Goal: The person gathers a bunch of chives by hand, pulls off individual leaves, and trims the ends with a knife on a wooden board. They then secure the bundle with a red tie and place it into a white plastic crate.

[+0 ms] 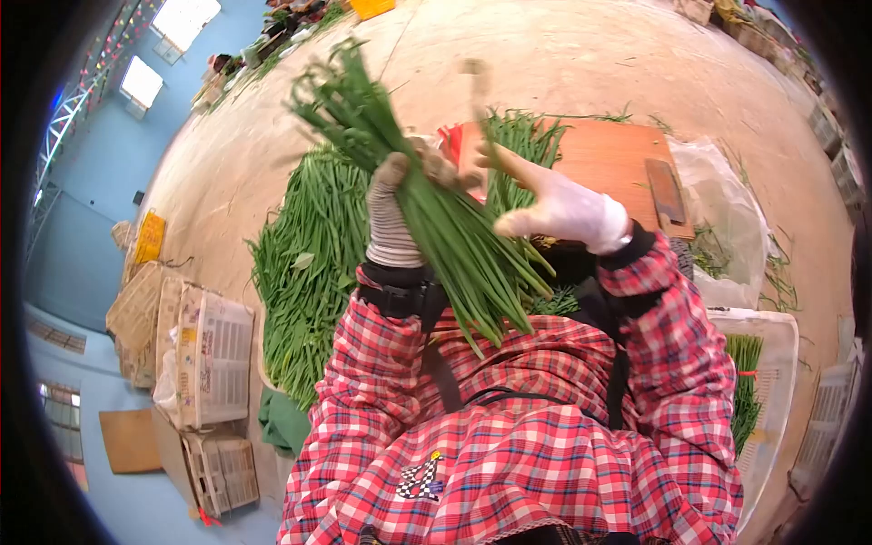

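My left hand, in a striped grey glove, is closed around a thick bunch of green chives, held slantwise in front of my chest. To its right, my right hand, in a whitish glove, has its thumb and fingers spread apart. A thin, motion-blurred strip rises from near those fingertips. Under and left of the bunch lies a large heap of loose chives. More chives rest at the left edge of an orange-brown board.
A flat, rusty-looking blade lies on the board's right side, beside a clear plastic sheet. At my right stands a white crate with tied chives. Stacked plastic crates stand at left, near a blue wall.
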Action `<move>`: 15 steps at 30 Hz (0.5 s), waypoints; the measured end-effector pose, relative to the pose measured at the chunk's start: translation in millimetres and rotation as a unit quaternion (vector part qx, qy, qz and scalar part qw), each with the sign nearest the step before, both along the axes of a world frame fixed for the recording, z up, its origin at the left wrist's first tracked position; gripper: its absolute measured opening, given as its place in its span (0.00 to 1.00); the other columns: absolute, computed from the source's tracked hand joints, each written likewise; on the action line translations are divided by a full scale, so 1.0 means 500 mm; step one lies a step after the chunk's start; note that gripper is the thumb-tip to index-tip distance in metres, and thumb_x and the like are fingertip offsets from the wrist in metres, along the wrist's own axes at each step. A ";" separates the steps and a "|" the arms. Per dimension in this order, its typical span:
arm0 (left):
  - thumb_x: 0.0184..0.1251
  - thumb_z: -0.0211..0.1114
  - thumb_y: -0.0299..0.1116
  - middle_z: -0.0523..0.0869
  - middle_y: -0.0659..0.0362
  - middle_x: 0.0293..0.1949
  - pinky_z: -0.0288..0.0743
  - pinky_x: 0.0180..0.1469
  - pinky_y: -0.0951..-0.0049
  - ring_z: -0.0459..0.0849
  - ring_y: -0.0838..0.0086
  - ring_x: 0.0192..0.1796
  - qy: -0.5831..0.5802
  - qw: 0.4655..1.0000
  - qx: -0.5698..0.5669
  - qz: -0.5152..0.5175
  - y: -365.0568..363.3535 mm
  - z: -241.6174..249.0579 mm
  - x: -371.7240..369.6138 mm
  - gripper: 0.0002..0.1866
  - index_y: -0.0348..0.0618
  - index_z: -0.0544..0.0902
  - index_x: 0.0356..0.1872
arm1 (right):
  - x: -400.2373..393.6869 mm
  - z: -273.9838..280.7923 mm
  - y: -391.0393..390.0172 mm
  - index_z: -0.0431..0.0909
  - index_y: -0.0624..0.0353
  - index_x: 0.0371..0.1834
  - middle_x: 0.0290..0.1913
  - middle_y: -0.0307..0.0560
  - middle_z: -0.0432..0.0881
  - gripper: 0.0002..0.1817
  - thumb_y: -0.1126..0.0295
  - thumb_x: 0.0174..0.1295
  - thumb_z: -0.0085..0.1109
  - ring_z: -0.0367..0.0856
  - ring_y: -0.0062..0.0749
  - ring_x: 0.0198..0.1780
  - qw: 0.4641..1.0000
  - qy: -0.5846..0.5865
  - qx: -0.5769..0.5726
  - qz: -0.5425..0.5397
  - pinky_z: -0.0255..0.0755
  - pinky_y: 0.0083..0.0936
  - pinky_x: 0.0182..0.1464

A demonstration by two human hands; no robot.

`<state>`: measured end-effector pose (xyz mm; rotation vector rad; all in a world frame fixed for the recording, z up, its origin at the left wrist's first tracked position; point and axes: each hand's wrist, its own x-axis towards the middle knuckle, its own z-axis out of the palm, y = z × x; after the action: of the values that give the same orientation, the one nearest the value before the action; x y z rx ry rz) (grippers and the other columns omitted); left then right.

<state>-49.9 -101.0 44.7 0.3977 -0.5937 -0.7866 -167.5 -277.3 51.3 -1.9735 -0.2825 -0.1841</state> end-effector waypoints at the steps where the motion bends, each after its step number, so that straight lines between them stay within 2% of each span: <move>1: 0.62 0.66 0.40 0.79 0.59 0.30 0.75 0.50 0.61 0.79 0.68 0.37 -0.015 0.999 0.022 -0.025 -0.016 0.010 -0.016 0.13 0.43 0.78 0.40 | 0.017 0.003 0.000 0.48 0.63 0.77 0.75 0.58 0.57 0.58 0.45 0.51 0.72 0.54 0.40 0.76 0.999 -0.011 0.035 0.006 0.51 0.33 0.74; 2: 0.62 0.67 0.43 0.80 0.58 0.33 0.78 0.50 0.61 0.81 0.68 0.40 -0.071 0.994 0.044 -0.068 -0.027 0.005 -0.012 0.18 0.42 0.78 0.46 | 0.026 0.013 -0.001 0.47 0.62 0.77 0.76 0.57 0.54 0.59 0.46 0.49 0.74 0.52 0.40 0.76 0.992 0.003 0.122 0.035 0.52 0.32 0.74; 3: 0.61 0.67 0.42 0.82 0.58 0.36 0.79 0.51 0.66 0.81 0.69 0.44 -0.050 0.983 0.179 -0.006 -0.026 0.013 -0.042 0.23 0.40 0.76 0.52 | 0.016 0.038 0.001 0.50 0.61 0.76 0.73 0.54 0.60 0.56 0.51 0.49 0.76 0.57 0.39 0.74 0.986 0.041 0.162 0.015 0.54 0.32 0.73; 5: 0.60 0.70 0.42 0.84 0.57 0.40 0.80 0.48 0.73 0.83 0.70 0.46 -0.117 0.956 0.234 -0.129 -0.041 0.016 -0.055 0.27 0.38 0.74 0.57 | 0.014 0.062 -0.007 0.62 0.62 0.68 0.62 0.48 0.72 0.44 0.58 0.51 0.76 0.71 0.33 0.60 0.984 0.067 0.166 0.008 0.67 0.29 0.62; 6: 0.59 0.70 0.42 0.84 0.56 0.39 0.81 0.45 0.70 0.84 0.68 0.43 -0.130 0.957 0.232 -0.119 -0.054 0.015 -0.065 0.25 0.38 0.76 0.53 | 0.002 0.084 -0.007 0.70 0.63 0.63 0.54 0.44 0.79 0.37 0.63 0.51 0.75 0.78 0.29 0.51 0.980 0.093 0.174 0.003 0.73 0.27 0.54; 8: 0.58 0.71 0.42 0.85 0.54 0.36 0.83 0.41 0.65 0.86 0.65 0.37 -0.152 0.957 0.228 -0.097 -0.084 0.013 -0.081 0.21 0.37 0.80 0.46 | -0.008 0.076 -0.019 0.73 0.63 0.59 0.50 0.43 0.81 0.32 0.65 0.51 0.75 0.79 0.27 0.47 0.982 0.066 0.176 -0.014 0.75 0.25 0.50; 9: 0.58 0.71 0.40 0.86 0.54 0.37 0.83 0.41 0.66 0.86 0.66 0.37 -0.179 0.954 0.219 -0.102 -0.092 0.014 -0.078 0.21 0.37 0.80 0.46 | -0.012 0.077 -0.021 0.74 0.64 0.56 0.47 0.42 0.82 0.30 0.66 0.51 0.75 0.80 0.25 0.45 0.983 0.052 0.175 -0.022 0.76 0.24 0.47; 10: 0.59 0.71 0.39 0.86 0.54 0.37 0.83 0.41 0.66 0.86 0.66 0.38 -0.207 0.950 0.210 -0.104 -0.101 0.016 -0.072 0.20 0.37 0.80 0.47 | -0.031 0.088 -0.009 0.77 0.63 0.53 0.44 0.40 0.83 0.25 0.69 0.52 0.74 0.80 0.24 0.44 0.968 0.027 0.248 -0.014 0.75 0.24 0.48; 11: 0.59 0.70 0.37 0.86 0.54 0.38 0.83 0.41 0.66 0.86 0.66 0.38 -0.235 0.945 0.201 -0.106 -0.104 0.020 -0.068 0.19 0.37 0.80 0.48 | -0.030 0.087 -0.010 0.78 0.63 0.51 0.42 0.41 0.84 0.22 0.70 0.53 0.72 0.80 0.24 0.42 0.969 0.010 0.246 -0.033 0.76 0.24 0.46; 12: 0.62 0.66 0.31 0.86 0.55 0.43 0.82 0.46 0.68 0.85 0.68 0.42 -0.289 0.922 0.241 -0.094 -0.098 0.035 -0.069 0.15 0.35 0.80 0.48 | -0.027 0.082 -0.012 0.79 0.62 0.49 0.40 0.41 0.85 0.19 0.71 0.53 0.71 0.81 0.24 0.41 0.968 -0.008 0.244 -0.053 0.76 0.24 0.45; 15: 0.64 0.64 0.30 0.84 0.55 0.47 0.80 0.50 0.71 0.83 0.70 0.47 -0.497 0.808 0.316 0.007 -0.064 0.091 -0.044 0.12 0.36 0.82 0.45 | -0.034 0.095 -0.025 0.80 0.63 0.46 0.37 0.41 0.85 0.16 0.74 0.55 0.70 0.81 0.22 0.37 0.963 -0.075 0.219 -0.135 0.76 0.22 0.41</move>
<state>-72.1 -133.2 90.4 1.4865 -1.2992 -0.7078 -184.3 -290.0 99.0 -1.5522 -0.0582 -0.5298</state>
